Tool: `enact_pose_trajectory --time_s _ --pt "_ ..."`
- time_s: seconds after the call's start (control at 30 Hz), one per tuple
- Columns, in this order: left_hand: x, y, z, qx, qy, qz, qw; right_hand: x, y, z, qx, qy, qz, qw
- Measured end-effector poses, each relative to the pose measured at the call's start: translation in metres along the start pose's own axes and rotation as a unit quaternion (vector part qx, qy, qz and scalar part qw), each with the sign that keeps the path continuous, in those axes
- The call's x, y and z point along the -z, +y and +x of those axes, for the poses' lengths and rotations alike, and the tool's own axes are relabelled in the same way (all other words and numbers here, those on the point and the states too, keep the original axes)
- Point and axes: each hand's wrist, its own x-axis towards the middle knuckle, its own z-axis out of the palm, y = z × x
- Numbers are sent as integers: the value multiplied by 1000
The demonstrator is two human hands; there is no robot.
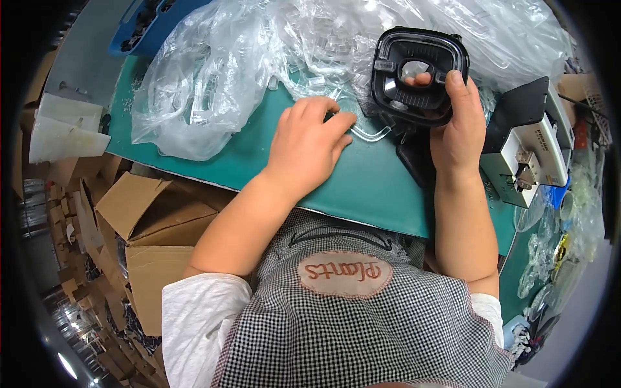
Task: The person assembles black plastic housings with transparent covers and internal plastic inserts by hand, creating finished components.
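My right hand [460, 132] grips a black square plastic housing [420, 53] with rounded corners and a round hole in the middle. The thumb lies on its right rim, and fingertips show through the hole. Lower and to the left, my left hand [307, 139] rests at the green table top with its fingers curled in. A small dark bit shows between thumb and forefinger, too hidden to name. Touching or close beside those fingertips lies a clear curved plastic piece [372, 134]. Loose clear plastic parts [317, 82] lie just beyond the left hand.
Big clear plastic bags [213, 77] cover the back of the green table [381, 187]. A white boxy device [527, 152] with a black plate stands at the right. A blue bin [152, 29] holds dark parts at the back left. An open cardboard box [162, 252] sits below the table's left edge.
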Motion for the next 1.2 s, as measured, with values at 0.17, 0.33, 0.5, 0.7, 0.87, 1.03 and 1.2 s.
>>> enact_pose_trajectory --time_s 0.17,0.33,0.5,0.7,0.87,1.03,1.2 --pt "4 -8 16 -69 -62 4 996 1 -1 0 5 -2 -6 1000" --pt "19 -7 10 -6 35 -53 998 7 -7 4 66 20 8 998" --pt "32 5 16 224 129 -512 819 8 -6 4 62 11 10 998" --pt "35 16 25 161 66 -638 750 1 2 0 9 -32 2 999" --pt "23 28 33 140 42 -653 743 -3 4 -2 -13 -42 41 998" --pt "9 34 44 102 49 -419 901 3 0 1 -10 -40 83 996" --pt "6 32 49 -59 98 -87 990 5 -2 1 -3 4 97 995"
